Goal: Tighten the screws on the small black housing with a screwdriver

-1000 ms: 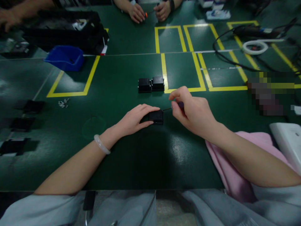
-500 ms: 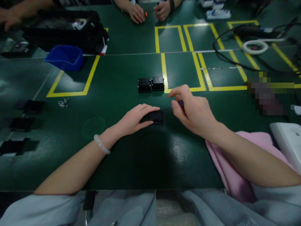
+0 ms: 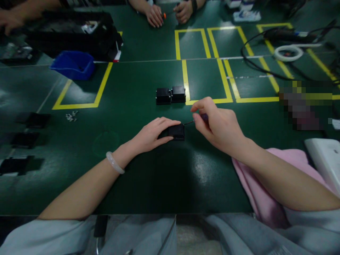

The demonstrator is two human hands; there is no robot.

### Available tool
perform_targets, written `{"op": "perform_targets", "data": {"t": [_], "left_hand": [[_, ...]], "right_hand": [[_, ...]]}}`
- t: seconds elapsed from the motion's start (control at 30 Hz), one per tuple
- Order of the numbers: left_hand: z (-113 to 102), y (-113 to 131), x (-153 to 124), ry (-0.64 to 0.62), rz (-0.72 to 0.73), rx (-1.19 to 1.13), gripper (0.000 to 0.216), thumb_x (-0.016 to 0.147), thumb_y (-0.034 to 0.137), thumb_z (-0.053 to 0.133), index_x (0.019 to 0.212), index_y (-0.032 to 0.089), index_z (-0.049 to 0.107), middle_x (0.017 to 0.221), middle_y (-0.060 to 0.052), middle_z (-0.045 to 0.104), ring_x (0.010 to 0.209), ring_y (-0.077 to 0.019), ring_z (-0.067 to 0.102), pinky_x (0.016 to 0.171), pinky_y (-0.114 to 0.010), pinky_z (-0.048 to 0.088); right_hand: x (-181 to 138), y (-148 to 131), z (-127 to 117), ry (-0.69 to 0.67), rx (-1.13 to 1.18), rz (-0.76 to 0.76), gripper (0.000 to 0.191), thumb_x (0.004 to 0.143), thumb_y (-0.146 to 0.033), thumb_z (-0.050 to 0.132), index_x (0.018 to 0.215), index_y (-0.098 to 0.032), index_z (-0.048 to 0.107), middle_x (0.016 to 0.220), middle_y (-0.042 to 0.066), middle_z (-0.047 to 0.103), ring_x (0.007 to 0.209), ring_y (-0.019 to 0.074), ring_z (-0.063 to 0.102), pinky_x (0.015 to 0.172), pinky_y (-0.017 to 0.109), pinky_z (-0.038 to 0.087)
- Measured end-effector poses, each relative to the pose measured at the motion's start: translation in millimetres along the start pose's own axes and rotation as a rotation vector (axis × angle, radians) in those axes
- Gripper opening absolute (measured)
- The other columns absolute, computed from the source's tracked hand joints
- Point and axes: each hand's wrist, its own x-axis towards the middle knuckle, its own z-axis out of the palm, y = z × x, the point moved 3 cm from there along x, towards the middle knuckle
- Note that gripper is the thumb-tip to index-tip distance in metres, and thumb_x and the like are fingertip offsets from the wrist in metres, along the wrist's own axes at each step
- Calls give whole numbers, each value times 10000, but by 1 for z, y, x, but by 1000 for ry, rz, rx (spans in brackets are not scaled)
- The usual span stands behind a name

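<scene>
My left hand (image 3: 152, 133) lies over a small black box (image 3: 176, 131) on the green table (image 3: 138, 170), fingers curled round it and pinning it down. My right hand (image 3: 216, 124) pinches a small screwdriver (image 3: 198, 120) with a dark purple handle; its thin shaft points left and its tip touches the box's right top edge. Two more black boxes (image 3: 170, 95) stand side by side a little farther back.
A blue bin (image 3: 73, 64) and a black tray (image 3: 74, 33) sit at the back left, loose screws (image 3: 71, 116) and black parts (image 3: 25, 140) at the left. Cables and a white ring (image 3: 288, 53) lie back right. Another person's hands (image 3: 168, 13) work at the far edge. Pink cloth (image 3: 265, 191) under my right arm.
My right fingers have shifted slightly on the screwdriver handle, as in turning it. The left hand and the box have stayed in place.
</scene>
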Motion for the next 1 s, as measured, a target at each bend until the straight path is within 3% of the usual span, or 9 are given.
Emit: {"op": "perform_targets", "data": {"t": [0.4,0.57,1.0], "left_hand": [[0,-1,-1,1,-4,1,468,969,282,549,1418,238,426,1325,-77,540,1200,-237,512,1012,-395,436],[0,0,0,7,11,-1,467,969,279,548,1417,231,424,1315,-81,547,1189,-237,519,1009,-398,441],[0,-1,-1,6,-1,-4,471,968,277,548,1421,243,425,1328,-71,543,1206,-235,511,1021,-402,438]], "right_hand": [[0,-2,-1,30,-9,-28,207,929,-214,420,1079,-139,543,690,-18,638,528,111,563,520,240,322],[0,-2,-1,17,-16,-48,189,962,-289,431,1021,-153,549,696,-15,641,556,116,590,522,239,323],[-1,-2,-1,37,-10,-46,189,928,-207,424,1064,-146,539,676,-27,634,534,106,573,524,235,322]]}}
